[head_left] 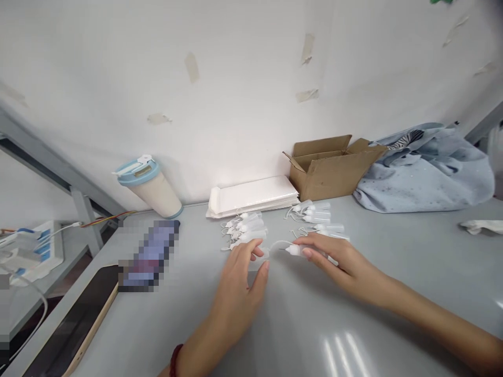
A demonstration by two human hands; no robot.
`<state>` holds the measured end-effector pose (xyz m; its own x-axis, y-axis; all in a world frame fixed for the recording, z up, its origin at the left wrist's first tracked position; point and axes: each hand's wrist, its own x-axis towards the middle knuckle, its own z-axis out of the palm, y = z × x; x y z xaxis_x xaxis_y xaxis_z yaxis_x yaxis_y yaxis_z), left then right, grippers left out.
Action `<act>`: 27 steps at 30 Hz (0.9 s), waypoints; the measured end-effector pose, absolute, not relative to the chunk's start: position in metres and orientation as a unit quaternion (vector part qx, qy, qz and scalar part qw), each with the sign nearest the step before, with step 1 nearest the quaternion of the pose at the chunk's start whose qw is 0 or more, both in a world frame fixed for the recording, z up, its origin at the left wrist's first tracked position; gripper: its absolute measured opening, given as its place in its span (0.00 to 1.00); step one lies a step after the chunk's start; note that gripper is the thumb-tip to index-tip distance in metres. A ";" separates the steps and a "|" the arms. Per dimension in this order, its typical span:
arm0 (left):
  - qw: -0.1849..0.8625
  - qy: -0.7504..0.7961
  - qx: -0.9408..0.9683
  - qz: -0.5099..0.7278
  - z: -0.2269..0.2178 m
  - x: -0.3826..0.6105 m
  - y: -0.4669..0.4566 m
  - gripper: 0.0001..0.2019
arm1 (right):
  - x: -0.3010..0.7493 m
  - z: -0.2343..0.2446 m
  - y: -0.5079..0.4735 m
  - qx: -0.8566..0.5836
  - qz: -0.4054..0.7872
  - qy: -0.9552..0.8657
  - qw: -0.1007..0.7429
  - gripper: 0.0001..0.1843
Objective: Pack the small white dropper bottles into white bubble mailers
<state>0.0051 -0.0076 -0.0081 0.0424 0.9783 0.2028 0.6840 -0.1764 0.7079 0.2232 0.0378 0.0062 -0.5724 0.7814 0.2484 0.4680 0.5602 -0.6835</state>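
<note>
My right hand (pixel 334 259) pinches a small translucent dropper bottle (pixel 295 250) with a white tip, lying just above the grey table (pixel 393 246). My left hand (pixel 241 277) is closed on a thin clear piece (pixel 264 256) right beside that bottle's tip; a thin clear loop arcs between the two hands. Behind the left hand lies a cluster of several similar small bottles (pixel 245 228). A second cluster of bottles (pixel 318 217) lies behind the right hand.
A stack of white plastic bags (pixel 253 196) and an open cardboard box (pixel 330 167) stand against the white wall. A blue-lidded cup (pixel 151 186) leans at the left, a blue cloth (pixel 426 170) at the right. A phone (pixel 151 256) and a tablet (pixel 73 327) lie at the table's left edge.
</note>
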 end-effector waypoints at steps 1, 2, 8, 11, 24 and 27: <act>0.223 0.599 0.691 0.337 -0.008 0.005 -0.008 0.16 | 0.223 0.007 0.037 -0.373 0.290 -0.836 0.279 0.14; 0.228 0.592 0.696 0.337 -0.008 0.005 -0.008 0.15 | 0.223 0.008 0.035 -0.372 0.294 -0.834 0.283 0.13; 0.212 0.525 0.756 0.330 -0.006 0.006 -0.007 0.09 | 0.221 0.007 0.031 -0.362 0.293 -0.836 0.289 0.11; 0.207 0.516 0.769 0.316 -0.007 0.007 -0.008 0.13 | 0.220 0.006 0.030 -0.359 0.291 -0.838 0.290 0.11; 0.194 0.471 0.791 0.339 -0.009 0.008 -0.009 0.11 | 0.219 0.008 0.025 -0.347 0.320 -0.841 0.265 0.11; 0.194 0.467 0.794 0.338 -0.009 0.008 -0.010 0.11 | 0.219 0.009 0.025 -0.350 0.323 -0.840 0.261 0.12</act>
